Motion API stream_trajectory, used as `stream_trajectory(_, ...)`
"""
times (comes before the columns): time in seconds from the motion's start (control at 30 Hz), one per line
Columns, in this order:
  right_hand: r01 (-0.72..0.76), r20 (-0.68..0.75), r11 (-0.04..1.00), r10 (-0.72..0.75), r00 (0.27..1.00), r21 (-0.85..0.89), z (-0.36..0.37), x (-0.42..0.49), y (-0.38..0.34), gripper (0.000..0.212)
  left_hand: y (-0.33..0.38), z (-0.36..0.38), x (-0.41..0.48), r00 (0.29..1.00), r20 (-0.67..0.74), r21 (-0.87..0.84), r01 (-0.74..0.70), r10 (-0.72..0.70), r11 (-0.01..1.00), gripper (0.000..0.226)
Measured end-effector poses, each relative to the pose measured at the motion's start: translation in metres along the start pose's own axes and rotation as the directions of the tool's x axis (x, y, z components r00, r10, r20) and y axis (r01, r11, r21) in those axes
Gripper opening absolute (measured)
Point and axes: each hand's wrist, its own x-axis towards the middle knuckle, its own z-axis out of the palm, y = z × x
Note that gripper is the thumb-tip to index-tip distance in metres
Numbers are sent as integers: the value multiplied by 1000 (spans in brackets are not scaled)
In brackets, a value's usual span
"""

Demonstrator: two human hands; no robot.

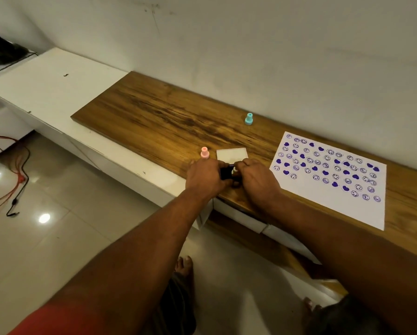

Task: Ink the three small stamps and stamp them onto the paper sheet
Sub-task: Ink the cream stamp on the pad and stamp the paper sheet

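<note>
A white paper sheet (330, 189), covered with several purple hearts and smiley prints, lies on the wooden top (154, 112) at the right. My left hand (203, 176) grips a dark ink pad (225, 172) near the front edge. My right hand (255, 177) holds a small pale stamp (235, 169) against that pad. Just behind my left hand stands a pink stamp (204, 153). A teal stamp (249, 118) stands farther back near the wall. A pale square lid (232, 154) lies flat right behind the hands.
The wooden top runs along a white wall, with a white counter (48, 85) to its left. Red and black cables (16, 180) trail over the tiled floor at the left. My bare feet show below, near the cabinet front.
</note>
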Motion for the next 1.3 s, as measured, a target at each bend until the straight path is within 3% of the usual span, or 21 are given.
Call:
stream_trajectory(0.27,-9,-25,998,10,1000,65,-11,-4,3,38,1,-4,2,999,23,-35,49,-48,998,68)
stream_trajectory(0.4,-111,-266,913,228,937,392,-47,-8,20,28,7,-6,3,999,-33,-24,8,-9,1000,77)
stream_trajectory(0.5,-125,-353,910,276,894,395,-73,-33,63,24,32,-3,3,986,-119,-21,-124,121,992,74)
stream_trajectory(0.6,-229,-292,910,336,896,346,-78,-64,113,23,69,6,2,963,-109,-28,-251,247,967,74)
stream_trajectory(0.7,-274,-238,904,360,902,328,-68,-78,140,22,104,20,2,953,-81,9,-292,292,956,77)
stream_trajectory(0.8,-240,-223,923,313,923,301,-58,-81,145,22,134,34,8,957,-77,74,-275,281,959,84)
stream_trajectory(0.93,-247,-211,925,313,926,288,-51,-78,148,22,158,52,15,971,47,135,-237,232,962,92)
stream_trajectory(1.23,-253,-118,948,279,953,193,-39,-76,149,29,159,65,19,973,117,134,-213,198,968,93)
stream_trajectory(1.3,-229,-170,950,267,949,213,-48,-73,146,28,160,65,17,973,127,126,-209,194,970,91)
